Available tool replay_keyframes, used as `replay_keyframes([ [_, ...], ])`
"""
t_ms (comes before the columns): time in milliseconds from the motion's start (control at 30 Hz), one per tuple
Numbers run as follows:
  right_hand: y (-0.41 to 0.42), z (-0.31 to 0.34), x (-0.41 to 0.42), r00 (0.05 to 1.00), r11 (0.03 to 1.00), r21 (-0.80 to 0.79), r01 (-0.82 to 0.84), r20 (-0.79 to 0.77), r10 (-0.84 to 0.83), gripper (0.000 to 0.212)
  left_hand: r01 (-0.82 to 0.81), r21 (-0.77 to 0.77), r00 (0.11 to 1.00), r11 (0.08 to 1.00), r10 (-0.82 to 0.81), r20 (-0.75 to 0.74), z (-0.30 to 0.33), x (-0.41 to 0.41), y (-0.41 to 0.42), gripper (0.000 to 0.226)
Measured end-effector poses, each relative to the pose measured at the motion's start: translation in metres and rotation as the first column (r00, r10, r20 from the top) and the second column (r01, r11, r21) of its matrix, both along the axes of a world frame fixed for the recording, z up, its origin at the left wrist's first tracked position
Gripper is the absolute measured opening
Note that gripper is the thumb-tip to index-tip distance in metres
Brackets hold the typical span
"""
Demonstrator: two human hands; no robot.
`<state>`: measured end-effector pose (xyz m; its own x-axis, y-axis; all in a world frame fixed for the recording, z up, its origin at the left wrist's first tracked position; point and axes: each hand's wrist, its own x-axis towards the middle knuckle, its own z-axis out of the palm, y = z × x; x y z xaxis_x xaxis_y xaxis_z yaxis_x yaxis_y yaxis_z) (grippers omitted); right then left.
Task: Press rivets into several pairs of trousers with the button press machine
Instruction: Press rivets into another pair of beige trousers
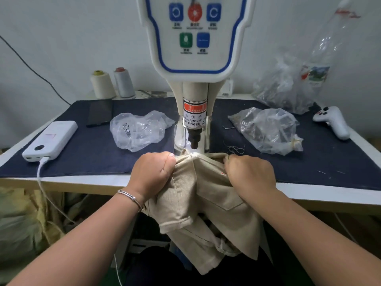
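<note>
A pair of beige twill trousers (206, 195) hangs over the near edge of the white-edged work table (86, 179), its upper hem drawn up to the base of the cream button press machine (194, 83) and lying just under the dark punch head (194, 141); the rest of the cloth drops below the table edge toward the person's lap. The left hand (153, 174), a thin silver bangle (132, 198) at its wrist, has its fingers curled tight round a bunched fold of the fabric on the left of the punch; the right hand (250, 173) likewise grips the cloth on the right, fingers tucked into the fold, so the hem is stretched between the two fists.

The table top is covered by a dark navy cloth mat (103, 159); on it, left of the machine, lies a crumpled clear plastic bag (138, 131) with a few small metal pieces inside; further left a black phone (100, 113) lies flat, and a white power bank (50, 140) sits near the table edge with a white cable (41, 178) running off it and down over the front. Behind these stand two thread cones, one cream (102, 84) and one pale grey (124, 82). Right of the machine a clear bag of dark hardware (268, 130) rests on the mat; a larger clear bag (288, 85) leans at the wall behind it; a white handheld controller (333, 121) lies at the far right. The machine's column stands directly between the two bags, its warning label (194, 116) facing the person.
</note>
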<state>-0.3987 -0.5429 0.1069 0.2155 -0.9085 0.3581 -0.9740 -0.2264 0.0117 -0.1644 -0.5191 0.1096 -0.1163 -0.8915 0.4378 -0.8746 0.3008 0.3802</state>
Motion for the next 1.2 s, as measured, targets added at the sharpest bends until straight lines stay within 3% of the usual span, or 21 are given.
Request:
replay_keyframes([
  [567,0.003,0.001,-0.001,1.000,1.000,0.002,-0.012,-0.024,0.012,0.039,0.017,0.004,1.000,1.000,-0.017,0.023,-0.002,0.001,-0.001,0.047],
  [867,0.002,0.003,0.001,1.000,1.000,0.022,-0.011,-0.021,0.012,0.041,0.028,-0.010,0.999,1.000,-0.029,-0.039,-0.001,0.000,0.000,0.038],
  [1200,0.013,0.013,0.003,0.993,0.999,0.015,0.045,0.105,-0.046,0.041,0.036,-0.005,0.997,0.999,-0.036,-0.062,0.003,-0.003,0.003,0.047],
])
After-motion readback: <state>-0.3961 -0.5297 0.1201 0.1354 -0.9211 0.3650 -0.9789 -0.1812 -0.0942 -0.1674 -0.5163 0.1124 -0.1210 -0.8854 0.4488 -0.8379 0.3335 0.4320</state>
